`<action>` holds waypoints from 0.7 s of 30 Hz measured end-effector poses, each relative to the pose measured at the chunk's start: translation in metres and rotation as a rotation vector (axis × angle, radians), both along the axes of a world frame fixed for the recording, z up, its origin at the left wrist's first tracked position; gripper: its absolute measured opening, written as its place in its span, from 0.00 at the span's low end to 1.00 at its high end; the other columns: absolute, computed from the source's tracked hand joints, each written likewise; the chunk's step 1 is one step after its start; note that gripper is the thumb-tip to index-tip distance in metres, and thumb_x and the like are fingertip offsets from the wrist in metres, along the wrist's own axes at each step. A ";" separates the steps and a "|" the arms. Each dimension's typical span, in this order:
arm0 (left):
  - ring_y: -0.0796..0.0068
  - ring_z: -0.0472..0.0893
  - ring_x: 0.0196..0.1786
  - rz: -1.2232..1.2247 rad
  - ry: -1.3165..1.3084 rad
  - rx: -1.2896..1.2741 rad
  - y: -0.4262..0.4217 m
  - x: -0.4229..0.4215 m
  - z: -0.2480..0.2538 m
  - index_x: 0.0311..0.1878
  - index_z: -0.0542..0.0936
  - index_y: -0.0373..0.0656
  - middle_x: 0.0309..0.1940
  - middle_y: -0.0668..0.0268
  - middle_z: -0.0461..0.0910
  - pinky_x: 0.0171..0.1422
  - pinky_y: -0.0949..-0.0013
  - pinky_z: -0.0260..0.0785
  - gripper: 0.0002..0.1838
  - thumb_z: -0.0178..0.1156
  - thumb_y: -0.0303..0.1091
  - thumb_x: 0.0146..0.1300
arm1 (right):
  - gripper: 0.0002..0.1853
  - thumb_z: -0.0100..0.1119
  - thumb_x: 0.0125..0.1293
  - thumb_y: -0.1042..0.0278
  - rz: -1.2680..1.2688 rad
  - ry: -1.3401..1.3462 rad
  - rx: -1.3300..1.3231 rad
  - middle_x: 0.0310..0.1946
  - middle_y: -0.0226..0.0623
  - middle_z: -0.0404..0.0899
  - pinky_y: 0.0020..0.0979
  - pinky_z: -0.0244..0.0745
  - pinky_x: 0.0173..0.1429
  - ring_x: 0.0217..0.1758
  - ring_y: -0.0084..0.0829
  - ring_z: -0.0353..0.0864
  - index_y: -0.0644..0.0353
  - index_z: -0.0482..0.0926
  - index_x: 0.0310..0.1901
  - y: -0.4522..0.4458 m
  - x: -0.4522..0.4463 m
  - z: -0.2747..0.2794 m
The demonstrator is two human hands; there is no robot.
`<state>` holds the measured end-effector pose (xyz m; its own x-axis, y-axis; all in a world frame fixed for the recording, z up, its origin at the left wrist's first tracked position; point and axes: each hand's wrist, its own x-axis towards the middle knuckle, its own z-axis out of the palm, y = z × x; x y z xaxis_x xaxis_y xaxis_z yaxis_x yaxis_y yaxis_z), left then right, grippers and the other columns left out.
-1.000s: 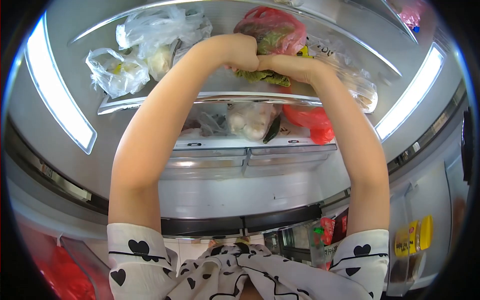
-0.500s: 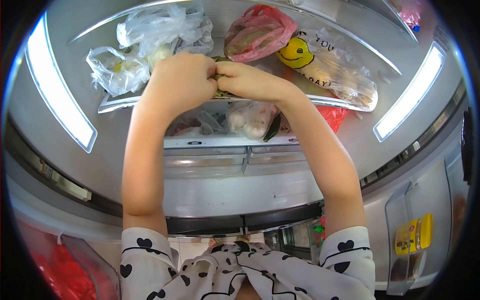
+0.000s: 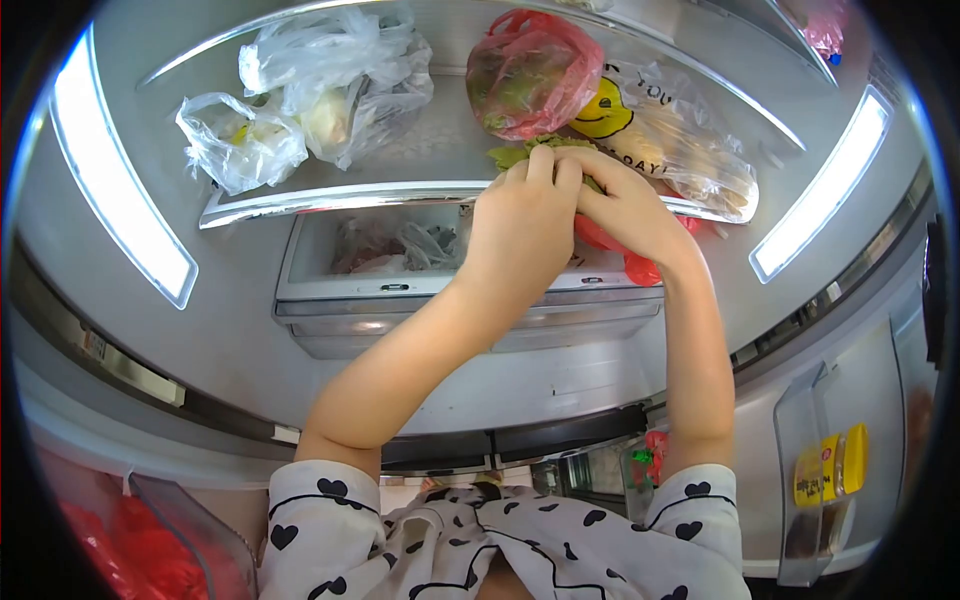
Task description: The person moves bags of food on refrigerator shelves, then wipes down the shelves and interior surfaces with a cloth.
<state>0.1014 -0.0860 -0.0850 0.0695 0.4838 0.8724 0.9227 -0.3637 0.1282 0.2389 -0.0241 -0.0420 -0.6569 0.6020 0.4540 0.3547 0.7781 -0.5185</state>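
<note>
At the front edge of the fridge shelf [image 3: 330, 200], my left hand [image 3: 525, 220] and my right hand [image 3: 625, 205] meet with their fingers bent together. Under and behind the fingertips are leafy greens [image 3: 515, 155], yellowish green and somewhat wilted. Both hands are closed on these leaves, though the fingers hide most of them. Just behind lies a pink plastic bag [image 3: 530, 75] with something green inside. To its right, a clear bag printed with a yellow smiley [image 3: 605, 108] holds pale, long food.
Clear plastic bags [image 3: 335, 65] with pale contents sit on the shelf's left. Below is a drawer [image 3: 390, 290] with bagged items. A red bag [image 3: 640, 268] hangs under my right wrist. The right door rack holds a yellow-lidded jar [image 3: 845, 460].
Both hands have moved right along the shelf edge with the leafy greens. The pink bag sits slightly further right and rounder. My left hand and arm now cover the garlic bag below.
</note>
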 end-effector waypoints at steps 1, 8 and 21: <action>0.57 0.80 0.37 -0.021 -0.009 -0.013 -0.001 -0.003 0.000 0.45 0.74 0.41 0.35 0.60 0.74 0.37 0.60 0.74 0.12 0.58 0.29 0.56 | 0.18 0.51 0.63 0.60 -0.006 0.020 0.047 0.53 0.41 0.78 0.35 0.69 0.60 0.56 0.43 0.76 0.59 0.77 0.51 0.001 -0.002 -0.004; 0.53 0.80 0.38 0.010 -0.046 -0.099 -0.026 -0.040 0.014 0.43 0.76 0.41 0.36 0.57 0.76 0.38 0.57 0.74 0.10 0.57 0.29 0.58 | 0.17 0.48 0.63 0.61 -0.003 0.069 0.169 0.51 0.41 0.79 0.38 0.70 0.58 0.56 0.43 0.76 0.58 0.78 0.49 -0.010 -0.039 -0.013; 0.46 0.78 0.43 0.232 -0.047 -0.301 -0.021 -0.101 0.024 0.46 0.76 0.39 0.43 0.53 0.77 0.47 0.52 0.70 0.10 0.50 0.27 0.62 | 0.18 0.42 0.64 0.62 0.222 -0.090 0.090 0.50 0.54 0.77 0.44 0.68 0.60 0.56 0.52 0.74 0.65 0.77 0.45 0.027 -0.122 -0.003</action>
<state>0.0004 -0.1068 -0.0607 -0.1086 0.7174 0.6882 0.9667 -0.0851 0.2412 0.1168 0.0025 -0.0445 -0.8086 0.3982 0.4331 0.2116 0.8837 -0.4174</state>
